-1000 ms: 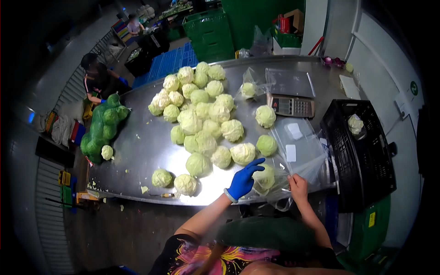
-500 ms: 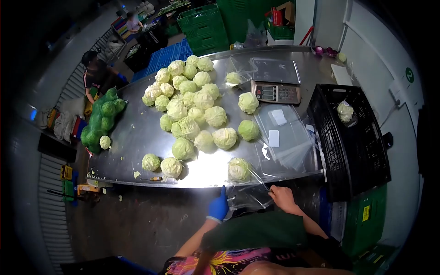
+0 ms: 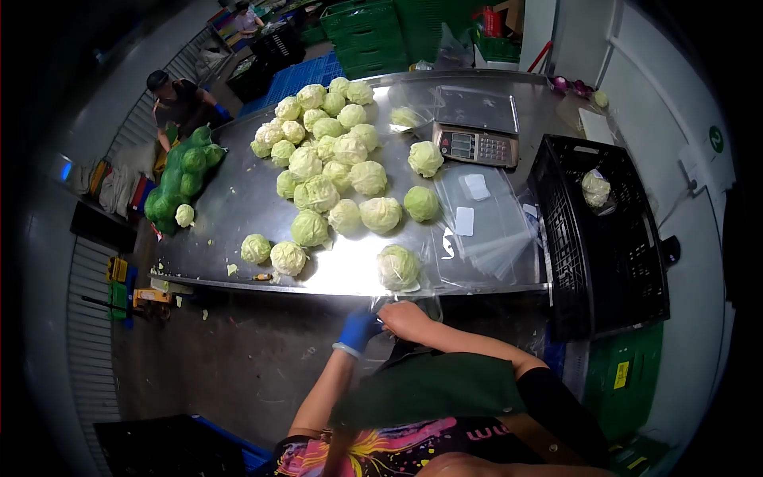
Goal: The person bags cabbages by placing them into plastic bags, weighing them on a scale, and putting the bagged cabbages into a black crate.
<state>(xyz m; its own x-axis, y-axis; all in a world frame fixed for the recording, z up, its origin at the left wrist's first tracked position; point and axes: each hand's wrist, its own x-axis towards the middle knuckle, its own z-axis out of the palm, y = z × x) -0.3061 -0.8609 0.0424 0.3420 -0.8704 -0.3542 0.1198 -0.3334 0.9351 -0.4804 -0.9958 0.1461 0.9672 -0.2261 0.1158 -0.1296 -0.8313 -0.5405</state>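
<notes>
At the table's front edge sits a cabbage [image 3: 397, 269] inside a clear plastic bag [image 3: 429, 306], whose loose end hangs over the edge toward me. My left hand [image 3: 359, 329], in a blue glove, is closed at the gathered end of the bag; its fingertips are partly hidden. Bare and closed, my right hand [image 3: 407, 320] meets it there and pinches the same plastic. A single cabbage [image 3: 420, 203] lies behind the bagged one, and two more, including the nearer cabbage [image 3: 288, 258], lie to the left.
Many cabbages [image 3: 315, 193] are heaped mid-table. A scale [image 3: 477, 147] and flat clear bags [image 3: 497, 238] lie right, beside a black crate [image 3: 568, 238] holding one wrapped head. A knife [image 3: 262, 277] rests near the front edge. Green net sack [image 3: 187, 179] and a co-worker [image 3: 183, 107] are left.
My right hand has moved left to meet my left hand, drawing the spread bag opening together in front of the cabbage. The view has shifted slightly.
</notes>
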